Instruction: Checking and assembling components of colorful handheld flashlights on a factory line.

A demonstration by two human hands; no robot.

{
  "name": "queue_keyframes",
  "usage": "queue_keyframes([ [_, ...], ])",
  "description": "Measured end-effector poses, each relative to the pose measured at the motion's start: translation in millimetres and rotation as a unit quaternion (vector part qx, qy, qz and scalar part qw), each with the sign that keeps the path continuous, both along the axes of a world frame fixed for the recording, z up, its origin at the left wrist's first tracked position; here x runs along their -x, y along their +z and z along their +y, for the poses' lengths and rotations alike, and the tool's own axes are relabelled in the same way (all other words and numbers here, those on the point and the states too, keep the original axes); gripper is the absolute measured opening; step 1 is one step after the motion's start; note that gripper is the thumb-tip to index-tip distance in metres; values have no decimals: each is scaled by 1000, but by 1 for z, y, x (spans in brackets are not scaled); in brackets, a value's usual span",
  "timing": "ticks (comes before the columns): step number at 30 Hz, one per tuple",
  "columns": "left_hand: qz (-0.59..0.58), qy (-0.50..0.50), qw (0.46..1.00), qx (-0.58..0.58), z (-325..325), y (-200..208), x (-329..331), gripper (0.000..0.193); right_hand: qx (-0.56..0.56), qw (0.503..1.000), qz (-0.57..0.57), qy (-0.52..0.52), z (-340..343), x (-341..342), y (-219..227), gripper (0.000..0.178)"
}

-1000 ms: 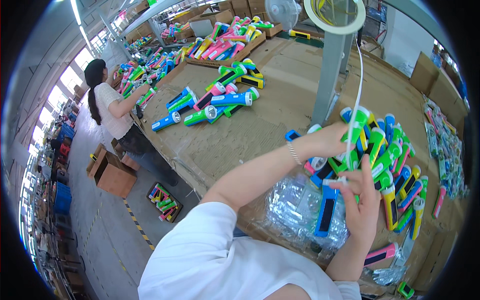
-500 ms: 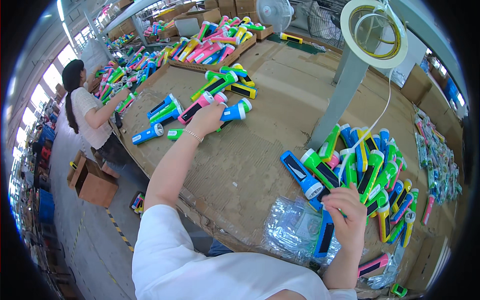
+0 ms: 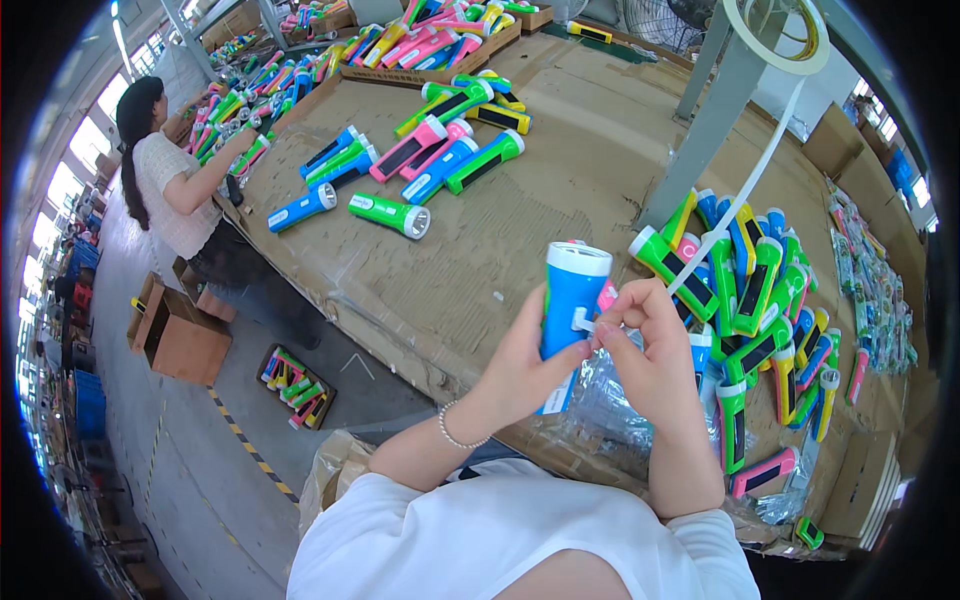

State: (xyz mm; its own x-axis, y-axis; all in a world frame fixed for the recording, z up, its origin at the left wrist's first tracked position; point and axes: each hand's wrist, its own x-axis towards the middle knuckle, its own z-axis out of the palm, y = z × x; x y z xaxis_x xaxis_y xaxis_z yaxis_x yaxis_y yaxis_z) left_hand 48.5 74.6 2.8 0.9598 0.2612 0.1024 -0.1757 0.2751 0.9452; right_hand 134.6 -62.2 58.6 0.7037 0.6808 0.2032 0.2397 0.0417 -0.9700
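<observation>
Several flashlights [image 3: 378, 208] are spread loose over the table [image 3: 480, 250]. In front, a blue flashlight [image 3: 564, 312] – green and pink edges showing behind it – is gripped lamp end up by the left hand [image 3: 522, 365], thumb across its front. A white strip [image 3: 582, 320] there, seemingly only partly stuck, is pinched by the bent right hand [image 3: 650, 365]. Farther right, a pile [image 3: 765, 280] is seen – whether finished cannot be told.

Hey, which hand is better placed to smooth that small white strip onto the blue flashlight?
Probably the right hand: it appears to pinch the end of the small white strip, while the left hand is occupied gripping the blue flashlight.
</observation>
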Motion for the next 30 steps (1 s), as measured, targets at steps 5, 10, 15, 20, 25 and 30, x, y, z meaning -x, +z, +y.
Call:
queue_keyframes([
  [5,2,27,987,-161,-16,10,17,68,39,998,-46,-7,-13,10,-3,19],
  [10,9,48,979,-196,-28,14,22,65,34,995,-93,-15,-30,22,-3,18],
  [15,-2,34,978,-205,-39,20,26,63,56,983,-174,-24,-40,27,0,17],
  [20,-52,46,962,-263,-47,23,31,63,89,973,-202,-65,-47,33,4,19],
  [25,-50,96,933,-342,-52,17,35,71,121,975,-130,-130,-48,46,16,24],
  [30,-62,99,938,-326,-53,26,41,64,166,942,-242,-161,-54,42,36,28],
])
